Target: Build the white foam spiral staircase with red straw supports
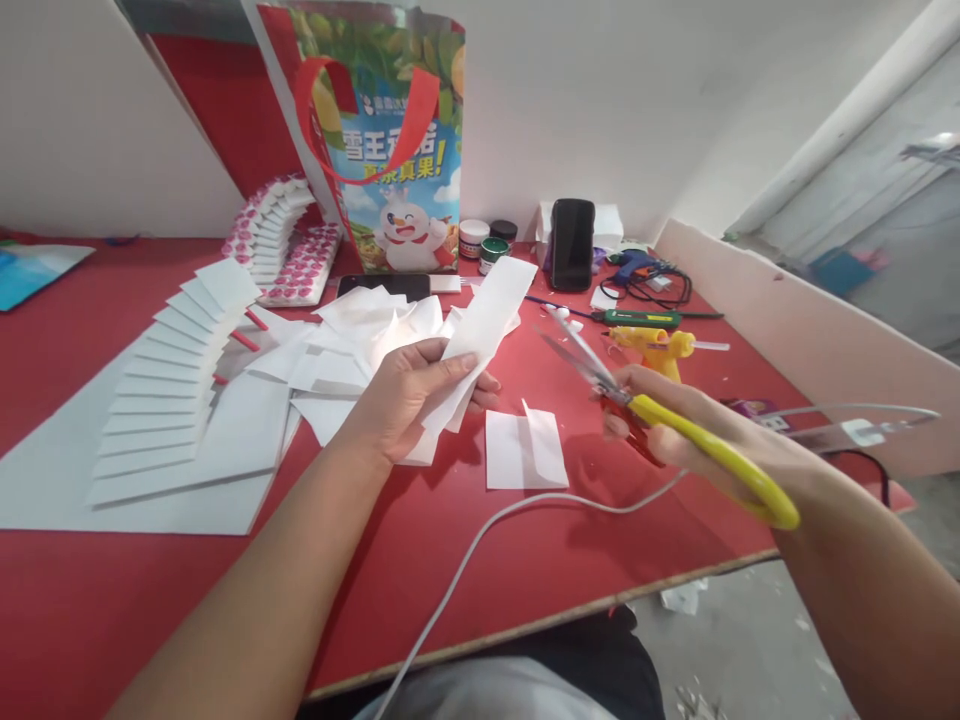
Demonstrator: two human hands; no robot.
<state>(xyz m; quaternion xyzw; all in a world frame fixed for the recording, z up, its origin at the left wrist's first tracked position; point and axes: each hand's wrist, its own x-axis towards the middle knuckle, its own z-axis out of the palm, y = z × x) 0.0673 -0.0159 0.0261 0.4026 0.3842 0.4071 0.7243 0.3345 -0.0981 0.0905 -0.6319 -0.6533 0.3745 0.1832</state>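
My left hand [409, 395] is closed on a folded strip of white paper [491, 310], its thumb pressed on top and the strip slanting up to the right. To the right, my right hand [667, 415] grips a pair of scissors [705, 450] with yellow and red handles. Their blades are parted and point up and left, apart from the strip. On the table between my hands lies a small white paper piece [517, 450] with a raised flap. Behind my left hand is a loose heap of white paper [367, 330].
A fan of overlapping white cards [161, 400] lies left on a white board [45, 480]. Behind stand a printed bag [412, 130], paint jars [493, 252] and a propped phone [572, 245]. A yellow glue gun [660, 345] sits right; a white cable [480, 550] crosses the front edge.
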